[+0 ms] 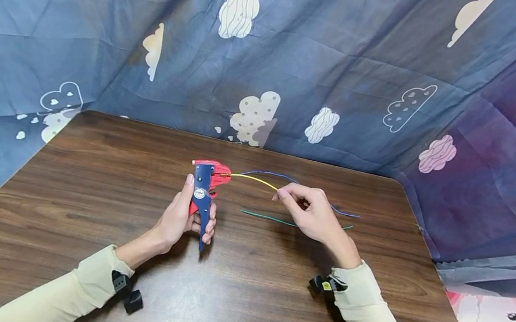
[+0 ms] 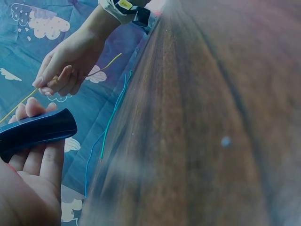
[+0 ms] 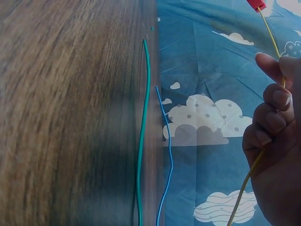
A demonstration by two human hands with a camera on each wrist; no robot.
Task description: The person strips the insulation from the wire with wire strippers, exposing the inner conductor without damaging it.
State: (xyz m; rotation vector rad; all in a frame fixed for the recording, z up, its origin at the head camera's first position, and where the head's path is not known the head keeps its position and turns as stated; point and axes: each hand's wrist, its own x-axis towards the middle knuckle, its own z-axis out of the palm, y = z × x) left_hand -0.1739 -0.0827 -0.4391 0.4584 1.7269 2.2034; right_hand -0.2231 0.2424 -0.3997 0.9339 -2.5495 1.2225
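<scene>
My left hand (image 1: 177,219) grips a wire stripper (image 1: 204,177) with blue and red handles and a red head, held up over the table. One end of a yellow wire (image 1: 255,178) sits at the stripper's red jaws. To the right, my right hand (image 1: 309,211) pinches that yellow wire between thumb and forefinger. In the right wrist view, the rest of the yellow wire (image 3: 245,184) passes behind the curled fingers and comes out below the hand. The left wrist view shows the tool's blue handle (image 2: 40,132) lying across the left fingers.
A green wire (image 1: 267,217) and a blue wire (image 1: 270,173) lie on the brown wooden table (image 1: 81,201), partly hidden behind the right hand in the head view. Dark blue cloth (image 1: 192,62) with cloud prints hangs along the table's back edge and sides.
</scene>
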